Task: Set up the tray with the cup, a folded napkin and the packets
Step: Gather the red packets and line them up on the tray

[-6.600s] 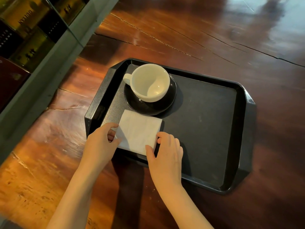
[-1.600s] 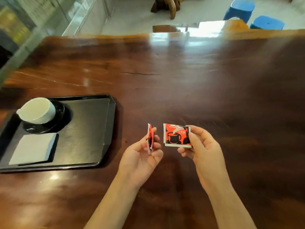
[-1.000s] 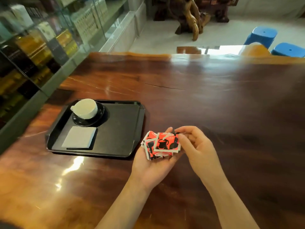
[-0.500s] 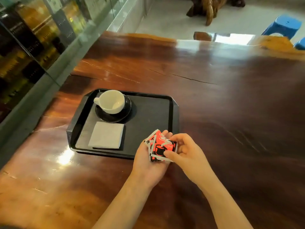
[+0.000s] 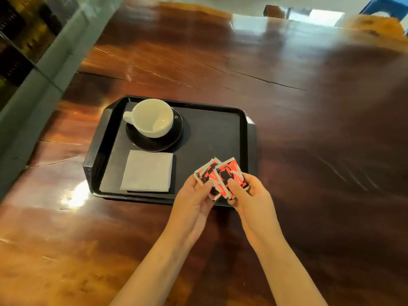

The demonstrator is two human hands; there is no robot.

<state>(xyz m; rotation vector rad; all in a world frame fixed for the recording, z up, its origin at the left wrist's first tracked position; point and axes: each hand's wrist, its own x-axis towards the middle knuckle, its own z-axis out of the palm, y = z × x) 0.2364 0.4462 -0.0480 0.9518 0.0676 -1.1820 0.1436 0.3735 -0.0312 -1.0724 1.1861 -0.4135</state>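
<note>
A black tray point(image 5: 244, 138) lies on the wooden table. On its far left stands a white cup point(image 5: 152, 120) on a black saucer point(image 5: 174, 135). A folded white napkin point(image 5: 147, 171) rests on the tray's near left. Both hands hold a fanned stack of red, black and white packets point(image 5: 223, 175) above the tray's near right corner. My left hand point(image 5: 194, 199) grips the stack from below on the left. My right hand point(image 5: 251, 195) pinches the top packet, thumb on its face.
The dark wooden table point(image 5: 309, 129) stretches far and right, with cracks in its surface. A glass display case point(image 5: 26, 36) with bottles runs along the left edge. A blue stool point(image 5: 384, 5) shows at the far right, beyond the table.
The hands have carried the packets left and forward, from beside the tray to over its near right corner. The packets are fanned wider. The view has dropped closer to the tray.
</note>
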